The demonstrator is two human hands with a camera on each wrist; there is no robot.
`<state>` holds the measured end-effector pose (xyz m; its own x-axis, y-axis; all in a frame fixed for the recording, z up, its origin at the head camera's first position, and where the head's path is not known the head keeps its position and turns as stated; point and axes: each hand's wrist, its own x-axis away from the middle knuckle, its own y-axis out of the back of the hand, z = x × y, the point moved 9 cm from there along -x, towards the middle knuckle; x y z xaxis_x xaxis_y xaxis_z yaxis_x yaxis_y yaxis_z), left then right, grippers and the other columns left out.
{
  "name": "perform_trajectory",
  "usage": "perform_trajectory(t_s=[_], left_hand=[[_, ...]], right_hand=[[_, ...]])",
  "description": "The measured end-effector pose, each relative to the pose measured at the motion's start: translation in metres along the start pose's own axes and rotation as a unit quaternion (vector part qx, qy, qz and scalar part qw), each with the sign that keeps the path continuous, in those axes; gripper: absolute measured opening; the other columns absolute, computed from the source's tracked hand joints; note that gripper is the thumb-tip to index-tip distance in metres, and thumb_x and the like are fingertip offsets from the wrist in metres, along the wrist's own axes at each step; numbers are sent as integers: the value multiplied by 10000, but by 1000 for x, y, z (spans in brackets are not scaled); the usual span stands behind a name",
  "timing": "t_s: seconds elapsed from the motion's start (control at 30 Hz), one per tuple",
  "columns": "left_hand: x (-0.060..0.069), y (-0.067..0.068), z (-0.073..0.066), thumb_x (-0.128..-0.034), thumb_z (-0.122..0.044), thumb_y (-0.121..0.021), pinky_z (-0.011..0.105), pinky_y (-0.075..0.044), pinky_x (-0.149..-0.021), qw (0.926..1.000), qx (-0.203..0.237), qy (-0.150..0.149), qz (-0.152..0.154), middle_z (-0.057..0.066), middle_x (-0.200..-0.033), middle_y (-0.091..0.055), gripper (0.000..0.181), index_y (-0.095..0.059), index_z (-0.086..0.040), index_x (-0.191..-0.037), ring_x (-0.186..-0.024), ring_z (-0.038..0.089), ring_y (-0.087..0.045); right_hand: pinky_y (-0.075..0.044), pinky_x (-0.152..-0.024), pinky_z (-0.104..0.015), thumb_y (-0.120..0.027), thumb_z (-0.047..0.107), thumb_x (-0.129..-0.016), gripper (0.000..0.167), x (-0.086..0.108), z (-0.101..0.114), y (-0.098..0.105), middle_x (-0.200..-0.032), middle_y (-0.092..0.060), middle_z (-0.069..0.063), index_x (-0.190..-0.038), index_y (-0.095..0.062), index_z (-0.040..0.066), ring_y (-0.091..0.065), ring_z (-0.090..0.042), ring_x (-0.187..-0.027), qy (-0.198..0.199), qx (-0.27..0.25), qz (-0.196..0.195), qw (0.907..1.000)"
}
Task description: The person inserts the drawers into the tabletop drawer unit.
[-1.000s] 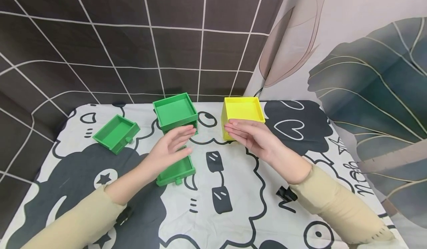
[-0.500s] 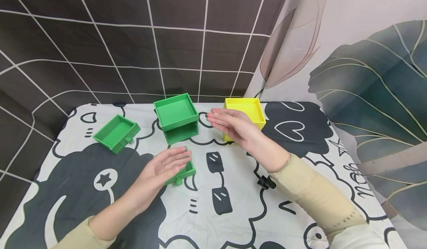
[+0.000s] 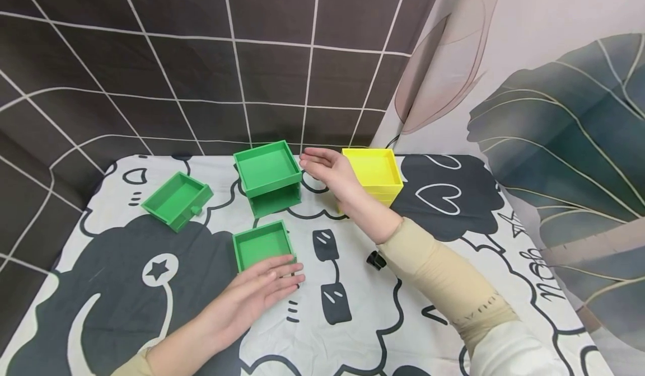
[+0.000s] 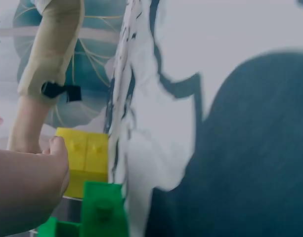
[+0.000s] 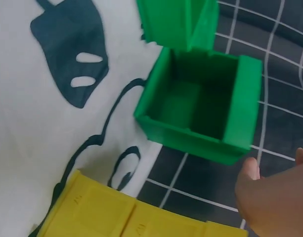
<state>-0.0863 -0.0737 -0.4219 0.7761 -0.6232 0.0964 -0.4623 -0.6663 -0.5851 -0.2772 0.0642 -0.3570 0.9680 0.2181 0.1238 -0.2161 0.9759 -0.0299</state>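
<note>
A green box [image 3: 267,169] with a shallow tray top and an open compartment in front stands at the back. My right hand [image 3: 335,177] is beside its right side, fingers extended; whether they touch the box I cannot tell. In the right wrist view the compartment of this green box [image 5: 195,103] shows bare inside. A green drawer [image 3: 262,244] lies in front of the box. Over its front edge is my left hand [image 3: 254,295], fingers straight and spread, hiding the knob. In the left wrist view part of that left hand [image 4: 30,190] shows, near a green drawer front [image 4: 104,210].
A yellow box [image 3: 375,169] stands right of the green one, partly behind my right forearm; two drawer fronts with knobs show on this yellow box [image 4: 87,150]. A second green drawer [image 3: 177,200] lies at the left. A dark tiled-pattern curtain [image 3: 196,68] hangs behind the table.
My right hand has moved left from the yellow box to the green box's right side. My left hand has come down from the green box's front to the drawer's front edge.
</note>
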Motion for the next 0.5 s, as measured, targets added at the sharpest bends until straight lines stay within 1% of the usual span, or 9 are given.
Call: perform_trajectory(t_s=[0.07,0.17,0.3,0.4,0.5], left_hand=[[1,1,8,-1153,-130,-385,282,-501,-1198,9997,228,45,3,110,-1524,-589,528,-267,108,-1609,-1389,176,-627],[5,4,22,-1160,-142,-390,286,-510,-1189,9981,602,136,9,70,-1471,-639,453,-394,38,-1575,-1371,177,-642],[10,10,41,-1160,-158,-403,278,-520,-1176,9938,1035,380,-159,42,-1404,-684,349,-544,-57,-1464,-1335,171,-666],[14,16,53,-1159,-181,-410,272,-524,-1171,9905,1167,605,-397,31,-1381,-692,328,-560,-68,-1429,-1314,160,-674],[18,22,61,-1161,-213,-407,274,-521,-1175,9877,1182,803,-631,38,-1388,-681,361,-518,-37,-1456,-1308,154,-671]], right_hand=[[-521,-1197,-383,-661,48,-1021,482,-5,-1,-1,-1470,-637,-244,-1477,-548,-57,-625,-334,-1383,193,205,-91,9996],[-516,-1202,-383,-672,26,-1011,479,-12,-5,-4,-1462,-638,-260,-1462,-550,-77,-622,-351,-1387,382,279,-162,9987],[-512,-1204,-405,-678,16,-1005,491,-21,-12,-6,-1471,-621,-275,-1462,-536,-95,-612,-365,-1394,519,322,-196,9979],[-510,-1204,-421,-676,7,-1006,493,-28,-17,-7,-1479,-608,-281,-1464,-526,-99,-606,-374,-1399,612,245,-213,9976],[-510,-1203,-428,-667,-5,-1009,495,-34,-20,-9,-1491,-597,-280,-1470,-515,-104,-600,-382,-1406,716,176,-197,9971]])
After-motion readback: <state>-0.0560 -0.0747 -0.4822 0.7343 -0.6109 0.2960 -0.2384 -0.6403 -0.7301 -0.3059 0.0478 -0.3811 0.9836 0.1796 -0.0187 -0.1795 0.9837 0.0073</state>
